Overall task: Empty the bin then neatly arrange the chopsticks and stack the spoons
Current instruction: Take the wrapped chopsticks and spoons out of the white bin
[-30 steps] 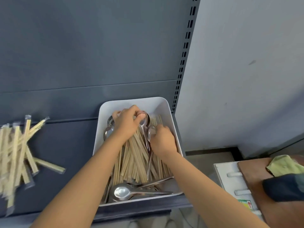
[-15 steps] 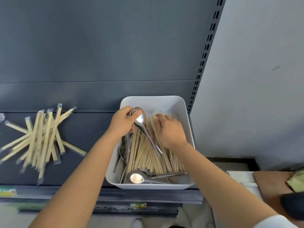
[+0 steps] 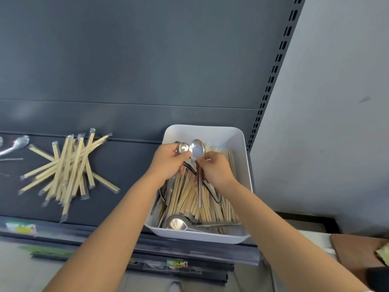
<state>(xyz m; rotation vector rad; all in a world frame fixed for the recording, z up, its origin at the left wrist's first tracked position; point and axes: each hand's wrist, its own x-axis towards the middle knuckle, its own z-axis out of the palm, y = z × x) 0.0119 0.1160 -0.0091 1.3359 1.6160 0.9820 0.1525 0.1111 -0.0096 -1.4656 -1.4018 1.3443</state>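
Compared with a second back, both hands are up out of the sticks. Half a second back only the left one holds a spoon while the right lies flat on the chopsticks. Now the right hand (image 3: 216, 170) pinches a steel spoon (image 3: 197, 151) at its neck, bowl up and handle hanging down over the bin, just beside the cluster of spoons (image 3: 182, 149) that the left hand (image 3: 168, 163) grips with curled fingers. The two bowls look to be touching or nearly so; I cannot tell which.

My reading is that the spoons are being gathered bowl to bowl in the left hand, so stacking starts before the emptying is finished. The task seems to be in its early part.

The white bin (image 3: 245, 165) stands at the right end of the dark shelf (image 3: 130, 163), close to the back panel. It holds a thick layer of pale wooden chopsticks (image 3: 189, 199) lying roughly lengthwise, with metal handles threaded among them. One loose spoon (image 3: 176, 223) lies bowl-up against the near wall.

Well apart to the left, a pile of wrapped chopsticks (image 3: 67, 169) lies crossed and fanned on the shelf, not yet tidy. At the far left edge a silvery shape (image 3: 17, 143), perhaps another spoon, is too blurred to name.
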